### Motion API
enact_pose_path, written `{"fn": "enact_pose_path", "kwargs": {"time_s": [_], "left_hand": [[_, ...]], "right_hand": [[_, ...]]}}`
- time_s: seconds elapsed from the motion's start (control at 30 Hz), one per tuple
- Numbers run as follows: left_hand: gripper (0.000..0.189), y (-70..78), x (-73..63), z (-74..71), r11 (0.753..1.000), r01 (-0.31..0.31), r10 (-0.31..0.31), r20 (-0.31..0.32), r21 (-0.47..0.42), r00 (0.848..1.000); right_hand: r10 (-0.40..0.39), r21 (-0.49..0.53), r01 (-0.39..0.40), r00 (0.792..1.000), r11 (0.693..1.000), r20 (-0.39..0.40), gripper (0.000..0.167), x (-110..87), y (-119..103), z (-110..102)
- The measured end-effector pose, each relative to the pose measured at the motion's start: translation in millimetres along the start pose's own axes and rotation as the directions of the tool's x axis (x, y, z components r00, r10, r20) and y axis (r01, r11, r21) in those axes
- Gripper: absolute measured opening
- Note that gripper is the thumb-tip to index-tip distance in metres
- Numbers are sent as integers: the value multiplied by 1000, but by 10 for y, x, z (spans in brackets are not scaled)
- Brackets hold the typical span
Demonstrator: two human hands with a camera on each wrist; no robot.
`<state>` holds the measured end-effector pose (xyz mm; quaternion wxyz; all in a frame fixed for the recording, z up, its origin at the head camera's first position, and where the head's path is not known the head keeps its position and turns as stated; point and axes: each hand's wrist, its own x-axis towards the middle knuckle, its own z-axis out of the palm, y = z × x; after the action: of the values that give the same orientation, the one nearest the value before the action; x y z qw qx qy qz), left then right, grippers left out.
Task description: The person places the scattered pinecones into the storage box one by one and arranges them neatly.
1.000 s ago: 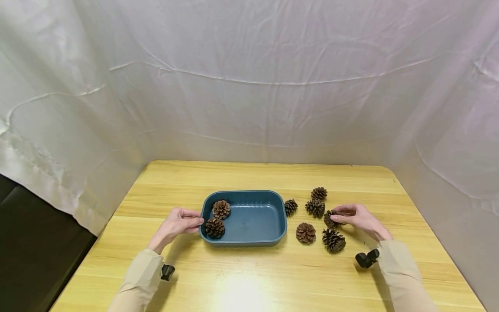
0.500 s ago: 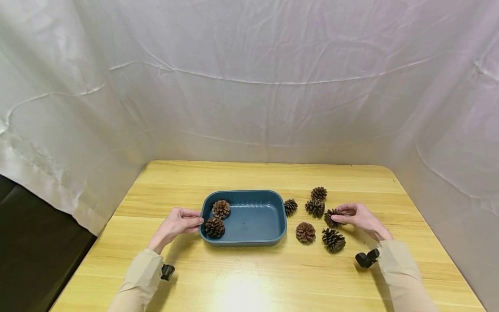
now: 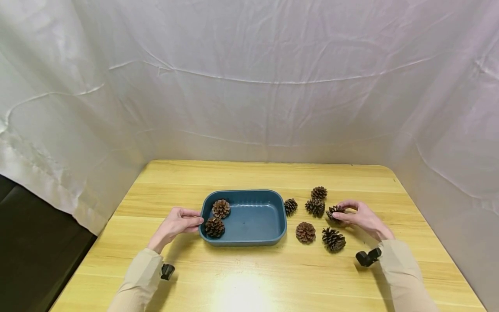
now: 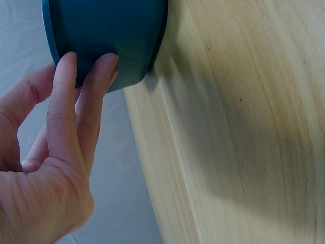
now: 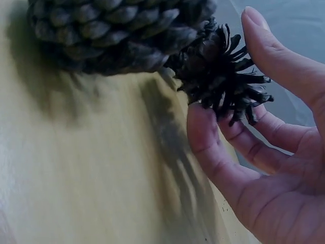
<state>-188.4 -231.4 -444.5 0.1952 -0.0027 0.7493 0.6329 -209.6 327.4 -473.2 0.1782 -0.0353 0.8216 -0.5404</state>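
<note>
In the head view, my left hand (image 3: pixel 177 224) pinches the left rim of a dark blue rectangular plastic tub (image 3: pixel 249 243). The left wrist view shows fingers against the outside of the tub's wall (image 4: pixel 117 25). Two brown pine cones, one behind (image 3: pixel 221 209) and one in front (image 3: pixel 214 227), lie at the tub's left end. To the right, my right hand (image 3: pixel 362 218) holds a dark pine cone (image 3: pixel 334 214) between thumb and fingers. The right wrist view has this pine cone (image 5: pixel 223 76) in the fingers, close behind a larger pine cone (image 5: pixel 117 35).
Around the right hand, several pine cones lie on the wooden table (image 3: pixel 249 277): a reddish-brown cone (image 3: pixel 306 232), a large dark cone (image 3: pixel 333 240), and others farther back (image 3: pixel 315 208). A small cone (image 3: pixel 290 207) sits beside the tub's right wall. Pale cloth (image 3: pixel 249 108) hangs behind the table.
My right hand has shifted slightly right and away from me, and the pine cone in its fingers has moved along. The left hand and the tub have stayed in place.
</note>
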Motion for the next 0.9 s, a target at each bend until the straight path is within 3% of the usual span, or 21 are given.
{"fn": "enact_pose_path", "kwargs": {"time_s": [0.37,0.9], "left_hand": [[46,3,0,3,1000,5,-5,2,-11,1000],[45,4,6,6,1000,4,-4,-4,-2,1000]], "right_hand": [[-31,22,31,999,999,-22,59,-20,-12,-40],[-68,87,70,997,994,-25,69,-56,-47,-88]]}}
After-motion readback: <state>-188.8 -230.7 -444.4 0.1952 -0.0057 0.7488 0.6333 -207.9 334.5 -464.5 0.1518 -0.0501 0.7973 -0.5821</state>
